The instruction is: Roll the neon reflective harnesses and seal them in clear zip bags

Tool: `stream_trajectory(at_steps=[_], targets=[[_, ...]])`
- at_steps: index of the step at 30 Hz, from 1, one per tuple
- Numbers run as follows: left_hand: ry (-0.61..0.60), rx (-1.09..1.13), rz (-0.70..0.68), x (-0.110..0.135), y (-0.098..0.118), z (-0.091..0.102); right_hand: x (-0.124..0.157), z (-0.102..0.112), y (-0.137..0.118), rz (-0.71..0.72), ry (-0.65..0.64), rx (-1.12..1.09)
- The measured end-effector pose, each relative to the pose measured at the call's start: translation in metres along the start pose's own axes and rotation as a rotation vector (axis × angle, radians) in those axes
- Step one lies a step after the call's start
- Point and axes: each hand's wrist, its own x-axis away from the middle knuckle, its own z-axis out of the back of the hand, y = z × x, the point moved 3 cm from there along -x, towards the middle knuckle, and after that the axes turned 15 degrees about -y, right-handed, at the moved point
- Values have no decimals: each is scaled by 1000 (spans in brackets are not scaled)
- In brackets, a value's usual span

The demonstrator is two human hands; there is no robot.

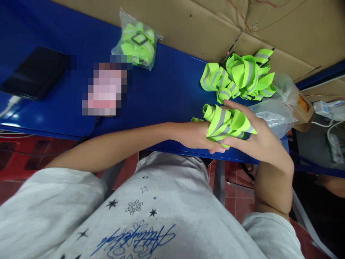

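My left hand and my right hand meet over the near edge of the blue table. Between them is a folded bundle of neon-green strap with grey reflective stripes. My right hand cups it from the right, fingers curled round it. From underneath, the fingers of my left hand are pressed against the bundle. Just beyond lies a loose pile of the same green straps.
A clear plastic bag filled with green straps lies at the table's far side. Empty clear bags sit right of my hands. A black device with a white cable rests at left. Brown cardboard lines the back.
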Motion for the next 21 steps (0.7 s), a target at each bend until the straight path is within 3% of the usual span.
stream_trajectory(at_steps=[6,12,21], targets=[[-17,5,-14,2,4,5,-6,-11,-3,-33,85,43],[-32,242,26,4,0,11,-1,-6,-14,7,213,8],[-37,167,92,8,3,17,-1,-10,-12,53,305,-199]])
